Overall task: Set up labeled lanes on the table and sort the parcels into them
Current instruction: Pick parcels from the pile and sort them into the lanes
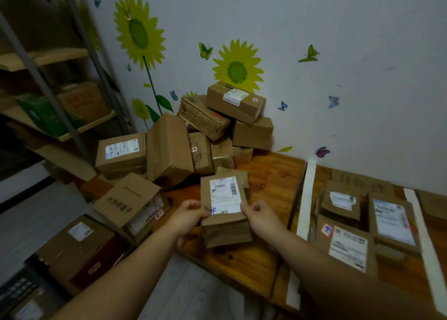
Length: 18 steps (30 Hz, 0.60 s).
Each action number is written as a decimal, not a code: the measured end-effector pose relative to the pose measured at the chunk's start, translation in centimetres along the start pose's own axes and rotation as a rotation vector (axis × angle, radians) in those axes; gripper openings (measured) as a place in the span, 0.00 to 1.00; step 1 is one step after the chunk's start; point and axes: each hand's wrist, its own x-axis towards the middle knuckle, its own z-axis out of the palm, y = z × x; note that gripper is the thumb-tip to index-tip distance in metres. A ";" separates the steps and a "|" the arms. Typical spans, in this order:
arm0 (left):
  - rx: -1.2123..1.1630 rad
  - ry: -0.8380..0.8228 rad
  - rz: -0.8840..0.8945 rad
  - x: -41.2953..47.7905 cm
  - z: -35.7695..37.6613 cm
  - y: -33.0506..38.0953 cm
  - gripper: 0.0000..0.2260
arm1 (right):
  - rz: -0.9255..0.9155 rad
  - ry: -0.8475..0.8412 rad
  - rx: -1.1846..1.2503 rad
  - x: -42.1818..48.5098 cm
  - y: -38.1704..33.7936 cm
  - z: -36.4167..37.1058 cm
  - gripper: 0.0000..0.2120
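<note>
A pale wall (338,41) fills the upper frame, decorated with yellow sunflower decals (139,32) and small butterfly stickers (309,53). Below it a wooden table (271,174) runs from the centre to the lower right. A metal rack with wooden shelves (48,58) stands at the upper left and holds some blurred cartons. A loose pile of cardboard parcels (169,148) is heaped against the wall at the centre of the frame, several of them tilted. The top one (235,102) shows a white label. More boxes (75,244) sit at the lower left, beside the table. On the right, a white strip (306,198) runs across the table from the wall toward the front edge, and a second strip (420,232) lies further right. Three labelled parcels (348,247) lie between the strips. Behind them is a brown cardboard sign (361,182) with handwriting too blurred to read. At the lower centre, left of the first strip and in front of the pile, both hands hold a small brown parcel (225,213) over the table. The left hand (187,219) grips its left edge and the right hand (260,217) grips its right edge, both thumbs on the top face. A white shipping label (225,195) with barcodes faces up.
</note>
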 end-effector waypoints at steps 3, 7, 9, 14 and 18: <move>-0.025 -0.013 0.071 -2.4 0.9 -0.3 0.17 | -0.040 -0.047 0.030 -2.2 0.7 -0.8 0.20; -0.076 -0.044 0.174 -4.6 0.9 0.3 0.20 | -0.135 -0.047 0.105 -4.6 0.4 -1.6 0.25; -0.085 -0.078 0.231 -5.9 0.4 0.5 0.19 | -0.167 -0.018 0.135 -6.1 0.2 -2.0 0.25; -0.054 -0.138 0.362 -8.8 -0.6 0.6 0.18 | -0.173 0.078 0.199 -9.1 0.1 -2.1 0.25; -0.065 -0.198 0.411 -10.6 0.2 0.0 0.18 | -0.171 0.190 0.195 -11.5 1.4 -1.6 0.22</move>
